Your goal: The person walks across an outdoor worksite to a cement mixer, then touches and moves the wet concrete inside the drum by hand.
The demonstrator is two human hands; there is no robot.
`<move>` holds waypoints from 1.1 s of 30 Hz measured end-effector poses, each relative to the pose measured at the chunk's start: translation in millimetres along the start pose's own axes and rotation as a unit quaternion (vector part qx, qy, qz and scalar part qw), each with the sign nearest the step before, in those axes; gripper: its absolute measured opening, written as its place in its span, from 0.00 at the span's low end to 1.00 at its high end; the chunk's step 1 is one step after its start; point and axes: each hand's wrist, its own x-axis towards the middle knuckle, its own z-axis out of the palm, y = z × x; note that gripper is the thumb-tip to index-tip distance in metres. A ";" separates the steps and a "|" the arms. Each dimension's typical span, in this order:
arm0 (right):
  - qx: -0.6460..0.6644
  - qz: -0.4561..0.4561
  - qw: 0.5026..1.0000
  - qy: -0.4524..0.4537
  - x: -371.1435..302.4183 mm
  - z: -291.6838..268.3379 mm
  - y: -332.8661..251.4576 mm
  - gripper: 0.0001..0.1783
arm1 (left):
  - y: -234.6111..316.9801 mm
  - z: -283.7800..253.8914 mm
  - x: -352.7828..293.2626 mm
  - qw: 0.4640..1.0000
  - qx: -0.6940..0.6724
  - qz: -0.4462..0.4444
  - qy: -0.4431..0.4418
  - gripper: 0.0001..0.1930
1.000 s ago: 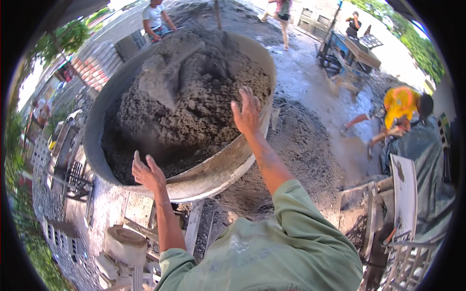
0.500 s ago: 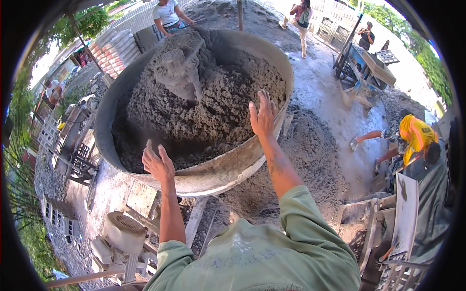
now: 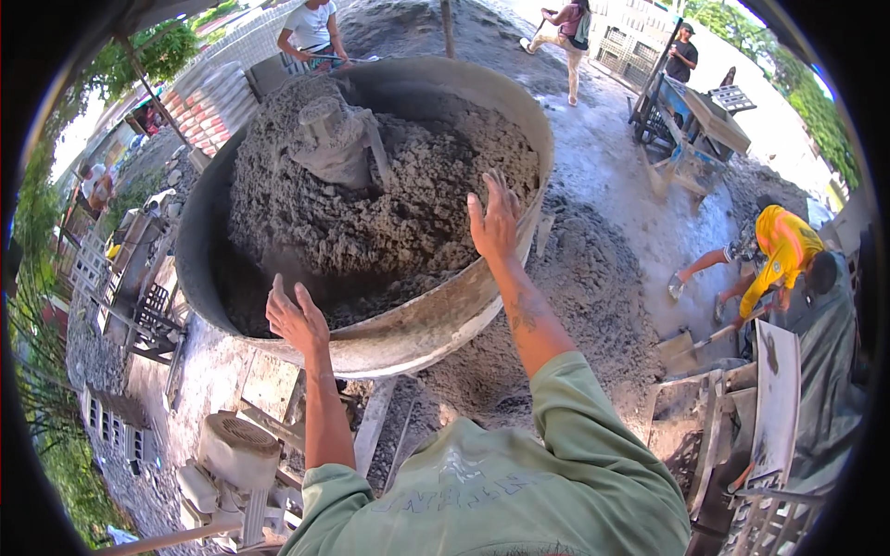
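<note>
Hands spread open, gripping nothing: left hand [image 3: 297, 320] at the mixer drum's [image 3: 436, 320] near rim, right hand [image 3: 496, 222] over its right rim. Drum sits tilted, centre-far, heaped with grey wet concrete [image 3: 371, 204]. Person in yellow shirt [image 3: 783, 255] bends at right.

Mixer drum [image 3: 436, 320] nearer upright, wet mix [image 3: 371, 213] heaped higher (camera shifted).

We're outdoors on a building site, in bright sun. The big steel mixer drum [image 3: 445, 315] sits dead centre, heaped with wet grey mortar [image 3: 371, 204]. Just right of the drum, a mound of loose sand [image 3: 593, 287] spreads over the concrete ground. Further right of it, a person in a yellow shirt [image 3: 783, 250] bends with a shovel [image 3: 686, 347]. Beyond the drum, stacked bricks [image 3: 209, 107], and a blue work bench [image 3: 691, 120] by the fence.
</note>
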 end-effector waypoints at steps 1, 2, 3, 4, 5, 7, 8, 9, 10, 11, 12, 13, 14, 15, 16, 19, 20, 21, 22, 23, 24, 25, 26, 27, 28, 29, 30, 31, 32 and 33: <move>-0.002 0.001 1.000 0.002 0.4 0.0 -0.2 0.28 | -1.1 0.9 0.0 1.000 -0.001 0.003 0.006 0.22; 0.003 -0.010 1.000 0.012 0.8 0.5 -0.9 0.29 | -2.4 0.7 0.3 1.000 -0.004 0.005 0.005 0.22; 0.003 -0.018 1.000 0.025 1.3 -1.3 2.2 0.30 | -1.0 2.6 -0.1 1.000 -0.004 0.004 0.005 0.22; -0.006 -0.014 0.999 0.030 1.4 -1.9 4.2 0.30 | 0.3 4.0 -0.4 1.000 -0.005 0.004 0.005 0.22; -0.014 -0.021 0.999 0.029 1.6 -1.2 5.3 0.29 | 0.8 4.1 -0.4 1.000 -0.002 0.005 0.005 0.22; -0.020 -0.023 0.999 0.024 1.5 1.8 1.3 0.29 | -5.1 2.3 0.6 1.000 0.011 0.007 0.009 0.22; -0.024 -0.020 0.999 0.029 1.3 2.9 -1.7 0.29 | -8.3 1.1 0.8 1.000 0.015 0.007 0.013 0.22; -0.011 -0.019 0.999 0.030 1.3 3.2 -0.9 0.28 | -6.6 1.3 0.4 1.000 0.011 0.002 0.013 0.22; 0.003 -0.019 0.999 0.030 1.4 3.2 0.1 0.28 | -6.3 2.6 0.6 1.000 0.010 -0.005 0.008 0.22; 0.002 -0.025 0.999 0.038 1.6 2.6 1.6 0.28 | -6.8 4.9 0.5 1.000 0.008 -0.005 0.006 0.22; -0.003 -0.022 0.999 0.043 1.4 2.4 2.6 0.28 | -7.4 5.9 0.3 1.000 0.008 -0.006 0.006 0.23; 0.001 -0.026 0.999 0.040 1.2 1.9 3.8 0.28 | -7.3 6.5 0.1 1.000 0.002 -0.002 0.003 0.23; 0.005 -0.031 0.999 0.037 1.3 1.8 4.9 0.28 | -6.8 6.4 0.3 1.000 0.004 -0.007 0.002 0.23; 0.007 -0.029 0.999 0.036 1.5 1.5 3.5 0.28 | -6.3 4.9 0.3 1.000 0.008 -0.012 0.001 0.24; 0.004 -0.027 0.999 0.039 1.3 0.7 2.7 0.28 | -5.1 4.0 0.4 1.000 0.005 -0.009 -0.001 0.24; 0.012 -0.019 1.000 0.022 1.3 0.1 1.0 0.28 | -5.3 3.4 0.2 1.000 0.011 -0.014 0.007 0.23; 0.010 -0.017 1.000 0.023 1.2 0.0 0.8 0.28 | -5.7 3.5 0.2 1.000 0.010 -0.012 0.006 0.23; 0.017 -0.017 0.999 0.022 1.1 0.2 0.5 0.28 | -6.3 3.2 0.0 1.000 0.010 -0.006 0.001 0.22; 0.024 -0.017 0.999 0.020 1.0 0.3 0.3 0.28 | -7.6 2.8 -0.2 1.000 0.011 0.000 -0.003 0.21; 0.024 -0.016 0.999 0.019 1.2 0.1 0.4 0.28 | -15.7 8.5 -1.3 0.999 0.027 0.028 0.010 0.21; 0.022 -0.014 0.999 0.021 1.4 -0.4 1.2 0.28 | -17.3 9.1 -1.9 0.999 0.024 0.030 0.008 0.21; 0.018 -0.008 1.000 0.015 1.3 -0.9 1.8 0.29 | -18.1 9.9 -2.8 0.998 0.047 0.040 -0.006 0.20; 0.013 -0.002 1.000 0.010 1.1 -1.7 2.6 0.29 | -18.8 10.9 -3.5 0.996 0.070 0.050 -0.020 0.19; 0.018 -0.001 1.000 0.002 1.3 -0.2 1.9 0.30 | -22.3 9.7 -3.6 0.996 0.069 0.051 -0.019 0.19; 0.018 -0.001 1.000 0.003 1.8 1.3 1.1 0.30 | -25.7 9.0 -3.5 0.995 0.081 0.049 -0.018 0.19; 0.018 -0.006 1.000 0.003 2.5 2.9 0.1 0.30 | -27.1 8.9 -2.9 0.995 0.093 0.046 -0.016 0.18; 0.016 -0.010 1.000 0.003 2.5 3.0 1.1 0.30 | -23.1 8.9 -2.6 0.995 0.091 0.048 -0.017 0.18; 0.011 -0.004 1.000 -0.004 2.8 2.8 2.3 0.30 | -16.7 7.1 -2.2 0.997 0.059 0.049 0.017 0.17; 0.010 -0.003 1.000 -0.003 3.6 2.6 3.4 0.30 | -12.8 6.7 -1.6 0.997 0.027 0.049 0.052 0.17; 0.008 -0.008 1.000 0.004 3.3 2.9 4.1 0.30 | -13.9 7.7 -1.0 0.996 0.020 0.059 0.064 0.17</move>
